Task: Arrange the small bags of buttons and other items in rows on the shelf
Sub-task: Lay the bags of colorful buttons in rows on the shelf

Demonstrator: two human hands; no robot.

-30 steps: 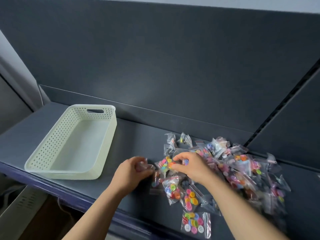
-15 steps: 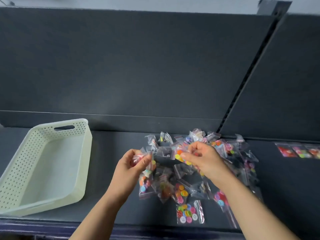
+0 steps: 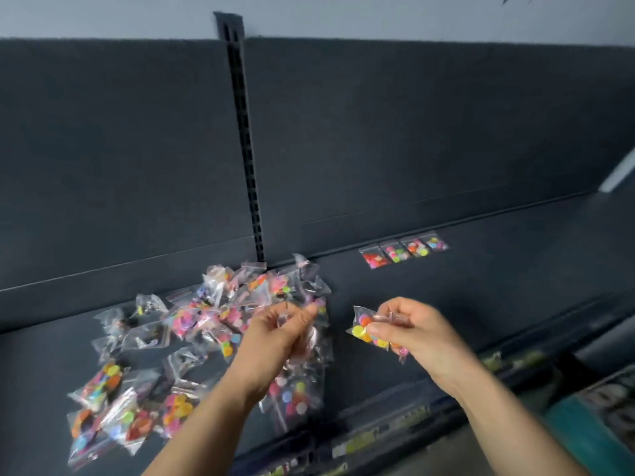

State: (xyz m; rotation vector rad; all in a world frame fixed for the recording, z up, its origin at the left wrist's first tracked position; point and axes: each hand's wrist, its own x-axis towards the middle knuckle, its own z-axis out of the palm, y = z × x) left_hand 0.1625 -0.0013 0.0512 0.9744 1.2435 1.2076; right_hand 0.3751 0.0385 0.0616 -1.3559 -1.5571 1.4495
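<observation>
On the shelf (image 3: 498, 297) one row of four bags (image 3: 404, 249) lay arranged (most sat in the pile (image 3: 192, 341)), the right hand (image 3: 410, 333) pinching a button bag (image 3: 365, 329), the left hand (image 3: 280, 336) a clear bag (image 3: 311, 340).

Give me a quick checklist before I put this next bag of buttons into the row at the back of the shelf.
1. Right hand pinches a small clear plastic bag of multicoloured buttons: ok.
2. Row of four clear button bags along the back lies straight: ok.
3. Bare dark grey shelf to the row's right: ok.
4. Left hand grips another clear bag, contents: cannot tell.
5. Loose pile of clear bags sorted: not ok.
</observation>
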